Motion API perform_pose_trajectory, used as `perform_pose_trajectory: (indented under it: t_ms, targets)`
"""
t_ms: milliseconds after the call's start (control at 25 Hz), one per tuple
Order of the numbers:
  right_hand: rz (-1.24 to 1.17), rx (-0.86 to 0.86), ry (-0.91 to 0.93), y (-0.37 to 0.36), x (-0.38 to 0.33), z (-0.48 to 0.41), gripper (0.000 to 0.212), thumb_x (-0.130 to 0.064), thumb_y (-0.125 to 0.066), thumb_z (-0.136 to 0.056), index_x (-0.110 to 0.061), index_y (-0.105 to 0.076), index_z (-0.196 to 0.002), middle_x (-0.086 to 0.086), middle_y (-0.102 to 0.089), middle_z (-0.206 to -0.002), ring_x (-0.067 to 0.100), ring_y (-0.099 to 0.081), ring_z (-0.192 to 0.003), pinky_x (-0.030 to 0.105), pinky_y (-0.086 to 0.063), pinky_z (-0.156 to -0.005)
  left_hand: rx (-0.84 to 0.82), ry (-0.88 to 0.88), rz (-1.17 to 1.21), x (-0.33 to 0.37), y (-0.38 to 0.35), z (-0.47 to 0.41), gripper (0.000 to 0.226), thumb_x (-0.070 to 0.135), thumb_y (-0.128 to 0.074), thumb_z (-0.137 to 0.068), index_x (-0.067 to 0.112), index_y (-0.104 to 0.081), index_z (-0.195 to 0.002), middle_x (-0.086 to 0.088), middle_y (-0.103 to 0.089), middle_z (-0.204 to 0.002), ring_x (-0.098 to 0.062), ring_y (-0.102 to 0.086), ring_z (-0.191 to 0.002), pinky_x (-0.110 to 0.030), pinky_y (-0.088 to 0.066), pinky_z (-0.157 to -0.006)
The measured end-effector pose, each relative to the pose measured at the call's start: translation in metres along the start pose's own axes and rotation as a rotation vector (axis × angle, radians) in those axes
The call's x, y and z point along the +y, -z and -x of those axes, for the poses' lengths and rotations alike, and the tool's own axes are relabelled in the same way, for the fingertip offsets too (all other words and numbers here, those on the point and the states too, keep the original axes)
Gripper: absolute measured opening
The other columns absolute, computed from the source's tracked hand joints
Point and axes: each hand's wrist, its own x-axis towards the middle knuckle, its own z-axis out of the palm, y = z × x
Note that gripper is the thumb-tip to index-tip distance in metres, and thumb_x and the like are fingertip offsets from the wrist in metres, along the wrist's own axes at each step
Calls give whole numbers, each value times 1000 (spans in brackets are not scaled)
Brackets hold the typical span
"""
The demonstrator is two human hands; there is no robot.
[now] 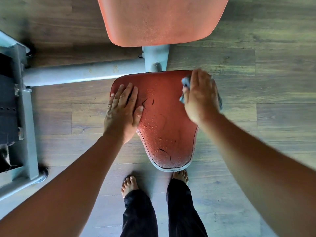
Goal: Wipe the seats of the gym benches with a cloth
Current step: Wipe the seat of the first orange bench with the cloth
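At the far left stood the grey metal frame of a gym machine, with a dark weight stack inside it and a grey bar running from it across the wooden floor to the post under the seat.

The left hand lay flat on the left edge of the red seat of the bench, palm down, fingers close together and the thumb stretched toward the middle; it held nothing. Just right of the thumb the seat cover showed small dark cracks, and another crack sat near the seat's narrow front end. Water drops were scattered down the middle of the seat.

Above the seat, at the top of the view, was the red backrest, apart from the seat with the grey post between them.

The right hand was blurred and pressed palm down on the seat's upper right corner, fingers together, with a blue-grey cloth bunched beneath it; cloth showed past the fingers on the left and past the far edge of the hand on the right.

At the bottom, two bare feet in dark trousers stood on the floor just in front of the seat's narrow end.
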Motion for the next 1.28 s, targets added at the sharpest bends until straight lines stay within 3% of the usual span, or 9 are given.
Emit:
perform_pose_trajectory:
  t_ms: [120, 200, 360, 440, 640, 880, 960, 1120, 1280]
  targets:
    - [-50, -26, 182, -2, -23, 88, 63, -36, -33, -105, -1, -31, -157, 19, -31, -165, 34, -28, -155, 50, -23, -127, -19, 12, 1, 1, 2, -1, 65, 47, -28, -106, 14, -32, -161, -6, -26, -171, -30, -20, -159, -52, -18, -128]
    - [-34, -66, 306, 0, -18, 76, 61, -35, -31, -106, -1, -31, -157, 19, -29, -166, 34, -26, -155, 51, -24, -126, -39, 20, -1, 2, 4, 0, 65, 48, -26, -106, 15, -30, -162, -5, -24, -171, -29, -18, -159, -51, -17, -129]
    - [34, -108, 165, 4, -20, -29, 63, -36, -29, -107, -2, -21, -159, 19, -19, -169, 33, -13, -159, 47, -12, -129, -83, 37, -25, 4, 8, 0, 67, 50, -23, -106, 16, -26, -163, -3, -20, -172, -28, -14, -160, -49, -15, -130]
    - [69, -68, 126, -1, -31, -26, 63, -36, -30, -106, -1, -24, -159, 20, -22, -168, 33, -16, -158, 48, -12, -129, -129, 49, -34, 6, 13, -2, 68, 52, -21, -105, 18, -23, -164, -2, -16, -173, -27, -11, -161, -47, -13, -130]
    - [2, -64, 399, 1, -50, 81, 62, -35, -29, -104, 1, -34, -155, 20, -30, -165, 34, -27, -155, 52, -22, -126, -212, 64, -55, -6, 28, -1, 69, 54, -24, -106, 20, -15, -166, -1, -8, -175, -23, -3, -162, -41, -5, -131]
    - [64, -117, 354, -4, -100, -34, 60, -33, -27, -108, -2, -25, -159, 19, -22, -168, 33, -17, -158, 47, -12, -129, -206, 78, -52, -30, 31, 9, 69, 55, -24, -106, 22, -15, -166, -1, -9, -175, -23, -7, -161, -44, -12, -131]
    - [69, -114, 339, -5, -116, -30, 61, -33, -26, -108, -2, -22, -160, 19, -18, -169, 33, -13, -158, 46, -9, -129, -221, 108, -41, -33, 32, 13, 69, 55, -26, -106, 23, -12, -166, 0, -5, -175, -24, -4, -162, -43, -9, -131]
    - [46, -72, 559, -6, -94, 54, 59, -33, -36, -105, -1, -38, -154, 20, -33, -164, 34, -30, -154, 50, -24, -126, -228, 116, -13, -37, 32, 20, 71, 59, -18, -105, 24, -8, -166, 1, -4, -175, -24, -4, -162, -44, -11, -131]
    - [65, -101, 557, -9, -107, -3, 59, -35, -32, -106, -2, -35, -156, 18, -32, -165, 33, -28, -154, 48, -22, -127, -248, 125, 6, -42, 31, 23, 70, 59, -17, -106, 27, -1, -166, 4, 5, -175, -20, 3, -162, -40, -3, -131]
